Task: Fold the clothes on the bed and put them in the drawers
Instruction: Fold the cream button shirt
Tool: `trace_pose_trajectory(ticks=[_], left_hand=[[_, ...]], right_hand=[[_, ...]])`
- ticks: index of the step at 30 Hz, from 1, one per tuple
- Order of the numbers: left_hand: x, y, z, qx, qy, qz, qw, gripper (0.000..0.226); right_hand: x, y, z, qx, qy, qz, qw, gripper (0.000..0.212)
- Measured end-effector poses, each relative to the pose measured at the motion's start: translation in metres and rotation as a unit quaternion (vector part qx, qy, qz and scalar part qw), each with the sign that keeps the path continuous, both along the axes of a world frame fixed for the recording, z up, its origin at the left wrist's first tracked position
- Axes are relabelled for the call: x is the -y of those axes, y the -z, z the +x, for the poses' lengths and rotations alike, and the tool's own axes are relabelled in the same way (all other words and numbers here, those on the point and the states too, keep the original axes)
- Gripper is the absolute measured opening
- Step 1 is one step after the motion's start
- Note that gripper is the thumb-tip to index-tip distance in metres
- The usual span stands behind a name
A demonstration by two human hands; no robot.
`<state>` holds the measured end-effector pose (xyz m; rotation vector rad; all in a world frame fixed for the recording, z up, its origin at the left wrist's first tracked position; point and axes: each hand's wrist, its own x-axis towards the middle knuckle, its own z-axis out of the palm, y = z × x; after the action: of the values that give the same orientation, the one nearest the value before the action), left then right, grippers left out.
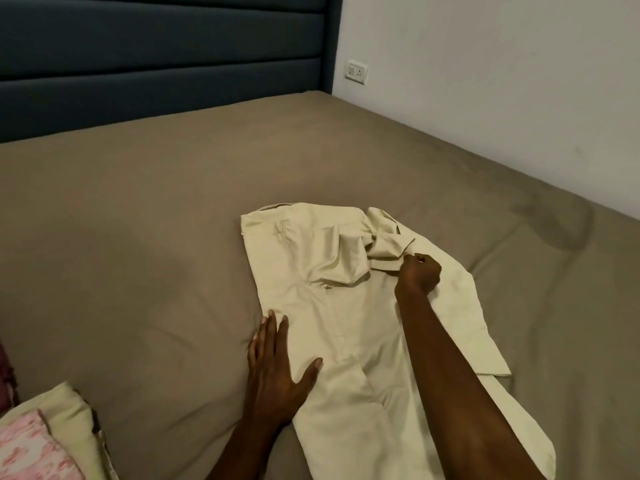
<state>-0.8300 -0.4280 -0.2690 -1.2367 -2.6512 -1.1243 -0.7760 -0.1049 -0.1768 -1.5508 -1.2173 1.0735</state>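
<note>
A pale cream shirt (pixel 346 323) lies spread face down on the brown bed sheet (pixel 138 237), collar end toward the headboard. One sleeve (pixel 381 247) is bunched and folded across the upper back. My right hand (pixel 417 275) pinches the cuff of that sleeve with closed fingers. My left hand (pixel 277 368) lies flat with fingers spread on the shirt's left edge, pressing it against the bed.
Folded clothes (pixel 45 434), one cream and one pink patterned, sit stacked at the bottom left corner. A dark blue padded headboard (pixel 156 57) runs along the back. A white wall with a switch plate (pixel 356 71) borders the bed's right side.
</note>
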Motion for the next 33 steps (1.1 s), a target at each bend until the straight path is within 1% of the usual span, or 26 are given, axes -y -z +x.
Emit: trace_pose_trajectory(ticks=[2, 3, 4, 5, 6, 7, 9, 10, 11, 12, 13, 14, 15, 16, 17, 18, 20, 21, 22, 23, 24, 25, 27, 29, 31, 33], left_hand=[[0.0, 0.001, -0.002, 0.013, 0.0, -0.013, 1.0, 0.101], [-0.001, -0.001, -0.002, 0.021, -0.001, -0.025, 0.999, 0.105], [-0.001, -0.004, -0.002, 0.03, -0.002, -0.042, 0.999, 0.11], [-0.003, -0.006, -0.003, 0.045, 0.0, -0.06, 0.997, 0.114], [-0.003, -0.009, -0.003, 0.059, 0.003, -0.072, 0.996, 0.118], [-0.003, -0.012, -0.004, 0.07, 0.006, -0.082, 0.994, 0.119], [0.002, -0.026, -0.007, 0.099, 0.024, -0.088, 0.991, 0.117], [0.004, -0.035, -0.008, 0.134, 0.034, -0.07, 0.988, 0.111], [0.009, -0.048, -0.009, 0.2, 0.034, -0.027, 0.979, 0.099], [0.015, -0.062, -0.007, 0.272, 0.028, 0.036, 0.961, 0.084], [0.022, -0.072, -0.004, 0.314, 0.015, 0.098, 0.944, 0.066], [0.033, -0.084, 0.001, 0.315, -0.004, 0.144, 0.938, 0.052], [0.04, -0.09, 0.007, 0.3, -0.018, 0.159, 0.941, 0.042], [0.045, -0.093, 0.014, 0.312, -0.027, 0.171, 0.934, 0.037], [0.052, -0.094, 0.026, 0.348, -0.037, 0.174, 0.921, 0.037], [0.052, -0.095, 0.034, 0.4, -0.053, 0.175, 0.898, 0.044], [0.052, -0.095, 0.05, 0.512, -0.079, 0.176, 0.837, 0.056], [0.05, -0.095, 0.056, 0.547, -0.082, 0.178, 0.814, 0.057], [0.049, -0.099, 0.061, 0.564, -0.083, 0.174, 0.803, 0.057], [0.047, -0.102, 0.065, 0.571, -0.083, 0.163, 0.8, 0.058], [0.046, -0.105, 0.068, 0.567, -0.087, 0.144, 0.806, 0.059], [0.045, -0.106, 0.069, 0.55, -0.094, 0.117, 0.821, 0.06], [0.048, -0.104, 0.067, 0.473, -0.109, 0.051, 0.873, 0.06], [0.055, -0.101, 0.064, 0.403, -0.104, -0.007, 0.909, 0.05], [0.062, -0.096, 0.066, 0.372, -0.073, -0.041, 0.925, 0.037], [0.071, -0.097, 0.077, 0.356, -0.039, -0.066, 0.931, 0.038]], right_hand=[[0.004, -0.014, 0.003, -0.121, 0.009, -0.006, 0.993, 0.011], [0.008, -0.025, 0.004, -0.201, -0.006, -0.017, 0.98, 0.014], [0.017, -0.039, 0.006, -0.28, -0.048, -0.027, 0.958, 0.015], [0.027, -0.055, 0.007, -0.331, -0.106, -0.021, 0.937, 0.015], [0.041, -0.07, 0.01, -0.349, -0.178, 0.009, 0.92, 0.014], [0.061, -0.09, 0.017, -0.327, -0.252, 0.056, 0.909, 0.013], [0.106, -0.109, 0.043, -0.212, -0.372, 0.152, 0.891, 0.012], [0.126, -0.109, 0.058, -0.153, -0.422, 0.182, 0.875, 0.011], [0.146, -0.104, 0.075, -0.098, -0.474, 0.2, 0.852, 0.012], [0.164, -0.094, 0.093, -0.046, -0.519, 0.211, 0.827, 0.017], [0.179, -0.081, 0.11, 0.003, -0.552, 0.221, 0.804, 0.023], [0.194, -0.07, 0.126, 0.048, -0.569, 0.233, 0.788, 0.027], [0.205, -0.059, 0.14, 0.083, -0.572, 0.242, 0.78, 0.031], [0.215, -0.049, 0.153, 0.113, -0.568, 0.256, 0.774, 0.034], [0.227, -0.043, 0.165, 0.14, -0.56, 0.283, 0.766, 0.037], [0.236, -0.04, 0.173, 0.158, -0.547, 0.316, 0.759, 0.04], [0.258, -0.04, 0.19, 0.161, -0.529, 0.374, 0.745, 0.043], [0.269, -0.039, 0.198, 0.154, -0.518, 0.398, 0.741, 0.043], [0.279, -0.039, 0.206, 0.146, -0.507, 0.421, 0.738, 0.045], [0.289, -0.037, 0.215, 0.145, -0.494, 0.443, 0.734, 0.048], [0.297, -0.034, 0.225, 0.15, -0.48, 0.461, 0.731, 0.051], [0.303, -0.028, 0.234, 0.151, -0.466, 0.469, 0.735, 0.053], [0.309, -0.017, 0.252, 0.131, -0.452, 0.44, 0.765, 0.052], [0.315, -0.006, 0.265, 0.122, -0.456, 0.388, 0.791, 0.051], [0.328, 0.007, 0.274, 0.132, -0.468, 0.324, 0.812, 0.056], [0.338, 0.019, 0.281, 0.154, -0.467, 0.294, 0.819, 0.061]])
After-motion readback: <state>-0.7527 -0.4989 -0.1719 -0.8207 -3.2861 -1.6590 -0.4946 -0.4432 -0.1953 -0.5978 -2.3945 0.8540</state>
